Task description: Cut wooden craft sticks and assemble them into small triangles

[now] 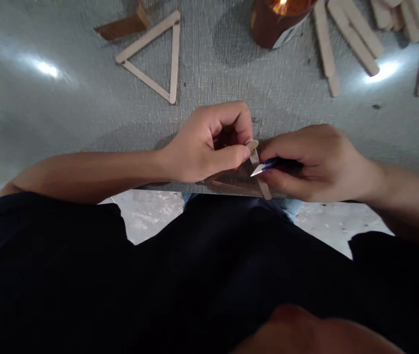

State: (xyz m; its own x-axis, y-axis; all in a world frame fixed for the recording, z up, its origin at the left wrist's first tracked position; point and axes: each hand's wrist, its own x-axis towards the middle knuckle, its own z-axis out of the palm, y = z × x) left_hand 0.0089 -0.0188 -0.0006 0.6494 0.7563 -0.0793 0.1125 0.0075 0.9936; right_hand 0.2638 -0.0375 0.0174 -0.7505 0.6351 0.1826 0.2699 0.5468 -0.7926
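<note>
My left hand is closed, thumb and fingers pinching the top end of a thin wooden craft stick at the near edge of the grey table. My right hand is closed round a small blue-handled knife. Its pale blade tip rests against the stick's side. More joined sticks show under my left hand along the table edge.
A finished triangle of sticks lies at the back, with a brown wooden block beside it. A brown tin with a flame stands further right. Several loose sticks are piled at the back right.
</note>
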